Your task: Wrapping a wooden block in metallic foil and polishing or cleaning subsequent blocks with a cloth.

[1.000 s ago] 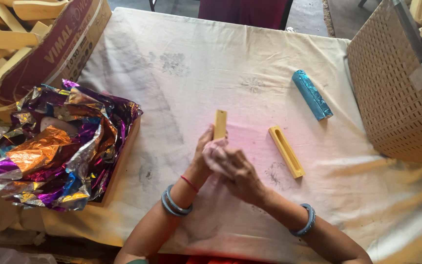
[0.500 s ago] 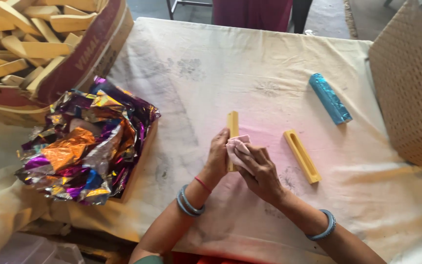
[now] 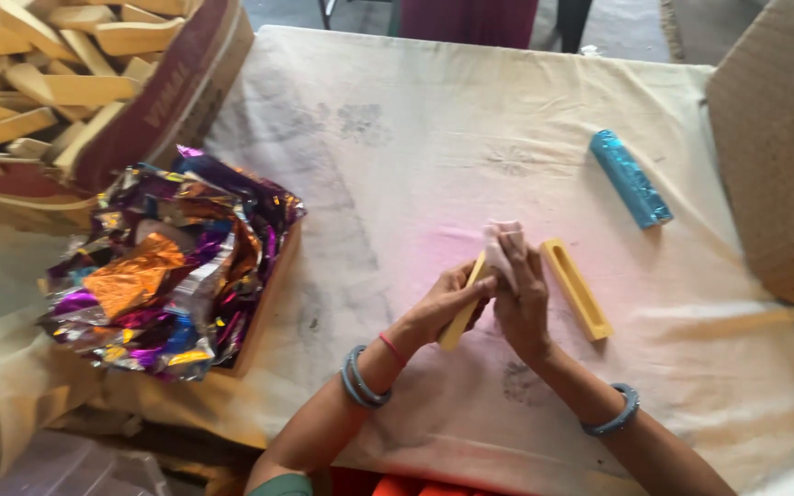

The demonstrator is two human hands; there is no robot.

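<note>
My left hand (image 3: 441, 308) grips a long yellow stick-shaped mould (image 3: 459, 317) that leans up off the cloth-covered table (image 3: 397, 147). Against its upper end my right hand (image 3: 521, 298) presses a pale pink lump (image 3: 504, 241). A second yellow mould half (image 3: 577, 289), an open trough, lies on the cloth just right of my right hand. Farther right and back rests a stick wrapped in blue foil (image 3: 629, 178).
A tray heaped with crumpled foil sheets in purple, orange and silver (image 3: 172, 262) sits at the left. Behind it a cardboard box (image 3: 153, 110) holds several pale yellow sticks (image 3: 39, 87). Another cardboard box (image 3: 778, 147) stands at the right edge.
The view has shifted, so everything appears lower and to the right. My hands stay together on the yellow mould, and the pink lump now shows more at its top.
</note>
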